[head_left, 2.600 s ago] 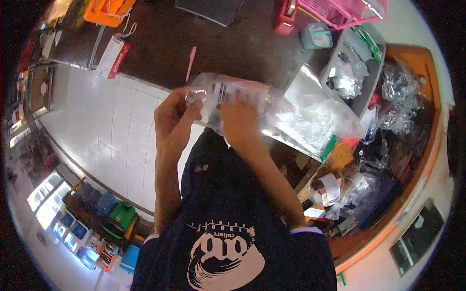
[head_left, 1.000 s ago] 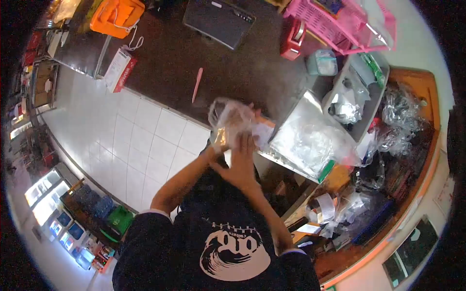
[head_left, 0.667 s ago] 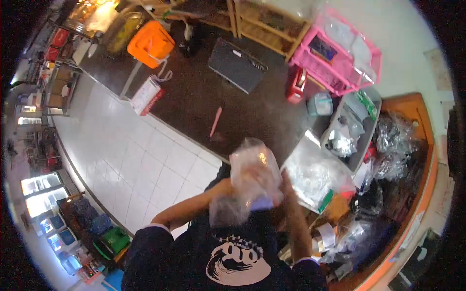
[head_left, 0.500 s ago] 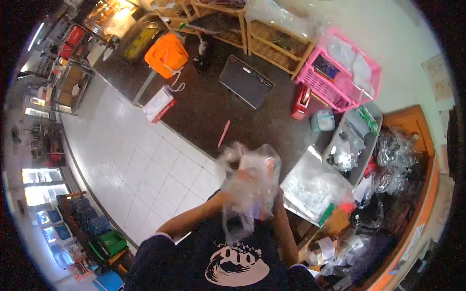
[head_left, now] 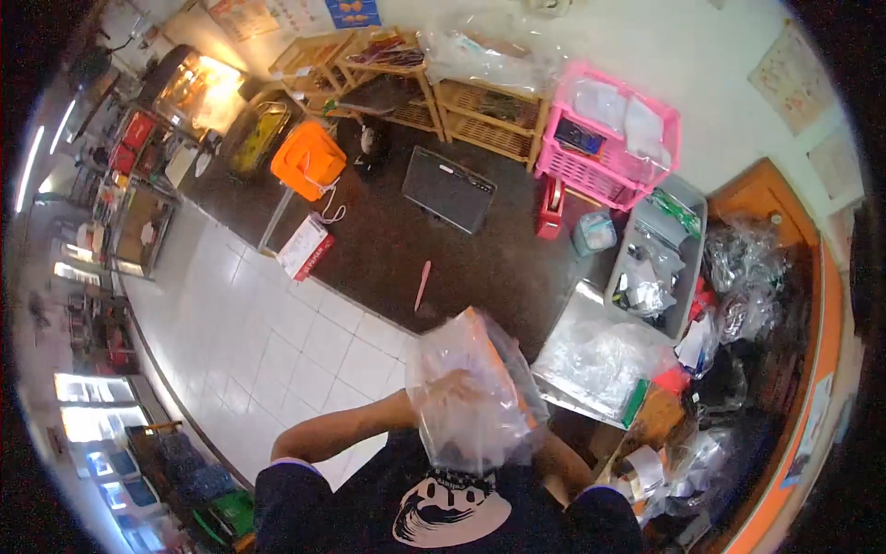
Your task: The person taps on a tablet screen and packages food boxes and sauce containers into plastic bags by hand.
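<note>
The clear plastic bag (head_left: 454,441) is raised in front of the dark shirt (head_left: 369,503), beside the near edge of the dark table (head_left: 369,277). Something with an orange edge (head_left: 496,355) shows in or against its film, slanting from far left to near right.

The likeliest trouble is a slip: the film looks slick and loose, so a weak hold could let the bag slide down toward the white tile floor (head_left: 314,337). Uneven pulling could crease or tear it, and the orange-edged contents, if loose, could skew or drop out. A wide swing to the right might drag on the stack of clear bags (head_left: 595,365), and one to the far side might nudge the pink pen-like tool (head_left: 424,284).

The left forearm (head_left: 346,427) comes in from the near left with the elbow bent outward, and the left hand (head_left: 454,388) points right. Its fingers look slightly bent and close together; whether they pinch the film, or lie inside or behind it, I cannot tell. The right forearm (head_left: 565,459) angles up and inward from the near right. The right hand is obscured at the bag's right side, so its finger state cannot be told.
</note>
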`<action>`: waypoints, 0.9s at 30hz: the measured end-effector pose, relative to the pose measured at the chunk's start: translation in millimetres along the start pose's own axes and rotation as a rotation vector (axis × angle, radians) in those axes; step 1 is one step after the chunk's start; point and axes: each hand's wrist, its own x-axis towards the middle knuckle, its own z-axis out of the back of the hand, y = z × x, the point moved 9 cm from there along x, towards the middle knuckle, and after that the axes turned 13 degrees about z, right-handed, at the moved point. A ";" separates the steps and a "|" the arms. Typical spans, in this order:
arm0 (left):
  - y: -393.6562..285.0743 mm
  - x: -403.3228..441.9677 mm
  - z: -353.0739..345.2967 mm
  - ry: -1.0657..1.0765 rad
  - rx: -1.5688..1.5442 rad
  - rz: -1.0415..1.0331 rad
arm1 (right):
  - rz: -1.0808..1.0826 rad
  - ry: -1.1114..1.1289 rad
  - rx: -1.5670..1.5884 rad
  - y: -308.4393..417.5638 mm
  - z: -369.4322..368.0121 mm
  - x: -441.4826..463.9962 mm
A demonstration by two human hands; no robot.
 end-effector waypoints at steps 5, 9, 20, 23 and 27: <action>-56.4 13.5 22.2 -0.077 0.153 -0.124 | 0.433 0.341 -0.603 79.4 -112.5 -12.7; -76.0 10.0 42.4 -0.489 0.103 0.150 | 0.795 0.239 -1.069 102.5 -176.6 -62.4; -52.4 28.6 -11.9 -0.149 0.222 0.316 | 0.229 0.167 0.087 59.9 -114.3 -22.1; -44.6 45.0 10.4 -0.152 0.199 0.358 | 0.048 0.162 -0.068 54.2 -93.7 1.1; -19.4 68.5 82.1 -0.246 0.095 0.431 | 0.937 0.365 -1.165 131.4 -111.2 -21.2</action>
